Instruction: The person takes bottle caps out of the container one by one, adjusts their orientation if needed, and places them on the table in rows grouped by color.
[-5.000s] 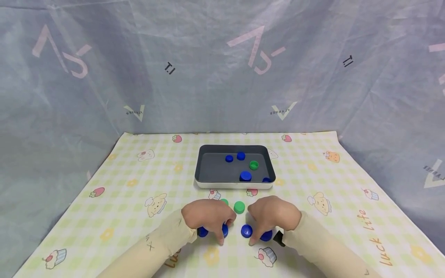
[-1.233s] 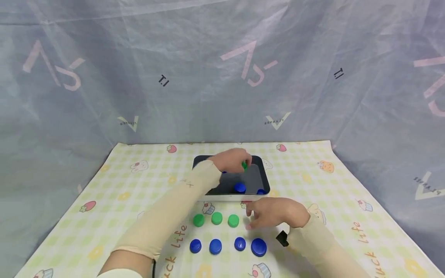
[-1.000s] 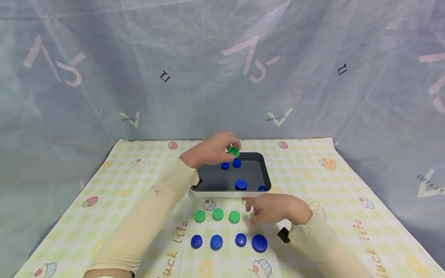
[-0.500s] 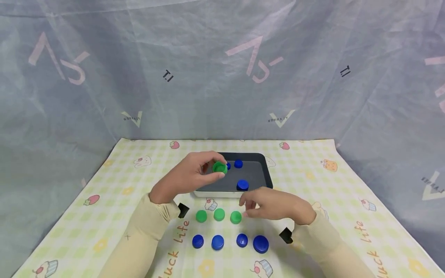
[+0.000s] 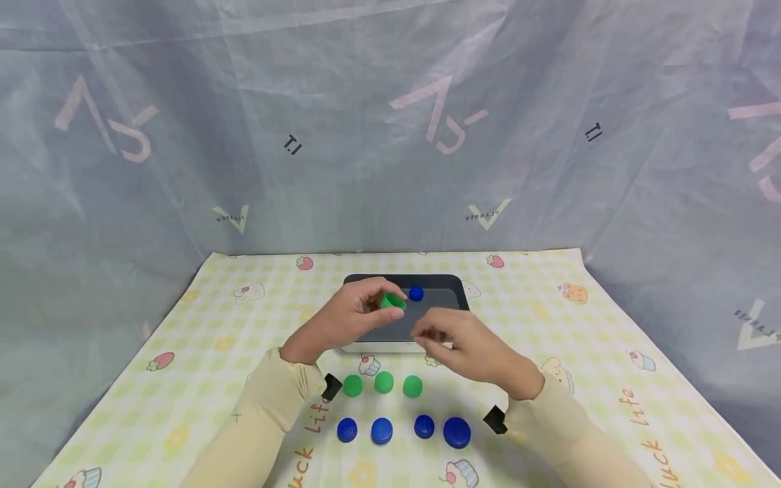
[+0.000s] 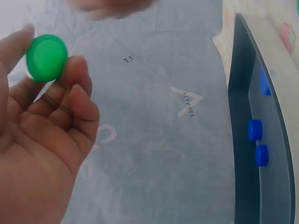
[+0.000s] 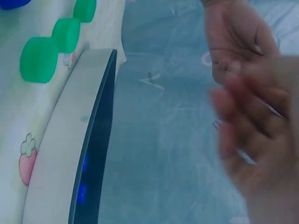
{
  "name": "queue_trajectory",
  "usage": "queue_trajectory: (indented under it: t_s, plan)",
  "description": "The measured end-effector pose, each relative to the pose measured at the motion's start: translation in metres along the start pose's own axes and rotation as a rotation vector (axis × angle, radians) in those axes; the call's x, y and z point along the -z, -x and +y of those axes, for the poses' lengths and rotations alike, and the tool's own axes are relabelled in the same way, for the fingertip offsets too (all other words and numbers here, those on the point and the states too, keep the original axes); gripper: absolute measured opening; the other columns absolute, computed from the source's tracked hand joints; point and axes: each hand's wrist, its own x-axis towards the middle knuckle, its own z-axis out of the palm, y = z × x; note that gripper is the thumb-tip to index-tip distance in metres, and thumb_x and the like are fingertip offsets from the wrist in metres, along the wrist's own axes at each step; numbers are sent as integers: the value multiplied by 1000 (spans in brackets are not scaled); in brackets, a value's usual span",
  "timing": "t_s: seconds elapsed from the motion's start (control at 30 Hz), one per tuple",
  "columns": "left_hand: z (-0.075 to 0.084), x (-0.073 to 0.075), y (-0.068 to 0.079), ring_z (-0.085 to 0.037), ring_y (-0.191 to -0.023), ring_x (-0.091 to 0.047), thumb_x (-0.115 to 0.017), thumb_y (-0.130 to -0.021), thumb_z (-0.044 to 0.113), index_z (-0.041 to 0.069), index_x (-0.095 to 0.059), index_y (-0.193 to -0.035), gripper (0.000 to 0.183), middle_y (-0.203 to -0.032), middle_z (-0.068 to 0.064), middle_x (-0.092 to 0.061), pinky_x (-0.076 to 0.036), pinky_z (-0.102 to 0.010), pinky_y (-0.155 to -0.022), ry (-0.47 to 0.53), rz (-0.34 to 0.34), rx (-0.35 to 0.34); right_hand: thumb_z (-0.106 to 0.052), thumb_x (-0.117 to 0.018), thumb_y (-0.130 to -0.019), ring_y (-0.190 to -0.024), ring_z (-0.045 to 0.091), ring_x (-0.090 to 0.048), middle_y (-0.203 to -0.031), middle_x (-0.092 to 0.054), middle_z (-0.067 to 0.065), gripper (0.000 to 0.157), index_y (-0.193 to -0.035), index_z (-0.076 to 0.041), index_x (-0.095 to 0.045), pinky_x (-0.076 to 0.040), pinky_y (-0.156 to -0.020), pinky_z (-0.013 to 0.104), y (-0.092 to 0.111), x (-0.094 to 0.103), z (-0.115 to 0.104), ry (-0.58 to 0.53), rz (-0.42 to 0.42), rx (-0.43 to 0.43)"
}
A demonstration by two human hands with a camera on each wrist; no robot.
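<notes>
My left hand (image 5: 350, 312) pinches a green bottle cap (image 5: 393, 301) between thumb and fingers, above the tray. In the left wrist view this green cap (image 6: 46, 58) shows its flat round face. Close by on the right, my right hand (image 5: 460, 342) hovers over the tray's near side with loosely curled fingers and nothing visible in them; it is blurred in the right wrist view. The grey tray (image 5: 403, 347) with a white outside has a blue cap (image 5: 416, 293) at its back. More blue caps (image 6: 255, 130) in it show in the left wrist view; the hands hide them in the head view.
On the checked tablecloth in front of the tray lie three green caps (image 5: 384, 382) in a row. Nearer to me is a row of several blue caps (image 5: 382, 431), the rightmost one (image 5: 457, 432) larger. A grey-blue cloth (image 5: 342, 169) hangs behind and at both sides.
My left hand has lifted the green cap out of the tray and brought it back toward me. My right hand has risen from beside the green row toward the left hand.
</notes>
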Motion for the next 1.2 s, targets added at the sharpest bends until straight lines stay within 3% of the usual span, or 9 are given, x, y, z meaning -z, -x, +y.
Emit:
queue_trajectory:
  t_s: [0.17,0.27,0.5,0.6,0.77,0.87,0.93,1.03,1.2]
  plan:
    - [3,-6,1,-17,-71,-54,-75,-90,15,14,-66,-124,35,-89,3,-61,-49,-32,-65,-104,33,-100,2,-66,-92,-66,5,-55,-88,-65,-3,21,-103,-16,-67,-49,-58,22,-2,-1,-5,-60,236,25]
    - [3,-10,1,-19,-78,-58,-77,-88,16,14,-66,-125,39,-95,4,-66,-51,-36,-68,-136,55,-133,2,-62,-95,-69,11,-60,-90,-66,2,15,-105,-9,-65,-52,-60,25,-1,-5,-8,-228,257,-104]
    - [-1,-21,-1,-15,-107,-60,-78,-88,14,16,-64,-124,39,-123,3,-65,-50,-31,-88,-155,134,-161,-14,-57,-103,-84,21,-69,-94,-62,11,15,-111,-2,-53,-58,-69,33,-6,-12,-9,-838,312,-502]
    - [-2,-24,-4,-18,-127,-55,-77,-87,10,13,-61,-125,41,-131,-2,-63,-47,-34,-101,-135,132,-206,-15,-55,-104,-88,17,-69,-97,-61,6,13,-112,-6,-52,-59,-73,33,-8,-13,-6,-1013,325,-556]
    - [-4,-28,-7,-19,-136,-48,-75,-89,10,12,-57,-131,46,-140,-2,-58,-37,-42,-112,-188,119,-241,-10,-53,-104,-87,15,-66,-102,-59,2,10,-113,-8,-52,-58,-78,32,-10,-10,-3,-1174,326,-553]
    - [-5,-28,-8,-19,-140,-42,-76,-89,15,14,-55,-134,50,-145,1,-53,-32,-44,-114,-266,107,-226,-6,-57,-101,-90,15,-65,-104,-60,2,13,-113,-9,-56,-57,-82,33,-11,-6,-3,-1126,328,-563]
    - [-5,-26,-9,-19,-141,-39,-77,-88,19,14,-56,-132,49,-147,2,-51,-34,-44,-113,-294,100,-212,-4,-62,-98,-92,15,-65,-104,-62,3,15,-112,-7,-59,-57,-83,34,-12,-1,-4,-1001,315,-575]
    - [-5,-20,-8,-17,-138,-42,-80,-86,25,16,-58,-127,47,-146,4,-50,-36,-45,-111,-297,87,-168,-8,-69,-94,-94,16,-66,-104,-66,3,20,-113,-7,-62,-57,-83,36,-11,8,-6,-701,238,-595]
    - [-9,-11,-6,-18,-131,-49,-82,-85,24,14,-59,-123,45,-139,-2,-56,-40,-45,-107,-265,80,-150,-16,-78,-87,-87,12,-65,-94,-67,-3,21,-105,-14,-67,-55,-76,30,-7,16,-6,-136,-22,-560]
